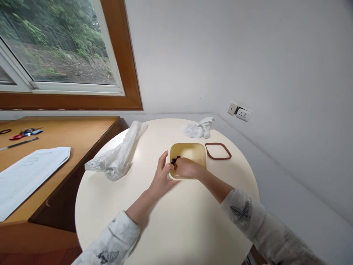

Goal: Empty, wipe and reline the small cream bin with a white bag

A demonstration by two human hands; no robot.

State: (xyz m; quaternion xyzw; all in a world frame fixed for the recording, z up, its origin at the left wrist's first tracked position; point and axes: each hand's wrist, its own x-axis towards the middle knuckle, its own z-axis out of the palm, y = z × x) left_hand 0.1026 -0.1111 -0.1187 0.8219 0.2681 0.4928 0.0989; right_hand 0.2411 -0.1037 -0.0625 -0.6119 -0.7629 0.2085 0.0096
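A pale yellow rectangular plastic container (195, 151) stands on the round table, its inside facing up. My left hand (162, 176) is closed on its left wall, with the thumb over the rim and the fingers outside. Inside the container, my right hand (186, 168) reaches to the left end with its fingers drawn together. Small dark reddish pieces (174, 161) lie against those fingertips; their kind is too small to tell, and whether any are pinched is hidden. Just right of the container lies a brown-rimmed lid (218, 151) with a pale middle.
On the round cream table (176, 228), a crumpled white plastic bag (118, 154) lies left and a smaller knotted bag (199, 129) at the back. A wooden desk (79, 129) with papers (33, 176) adjoins at left. Behind, the wall carries a power socket (243, 114).
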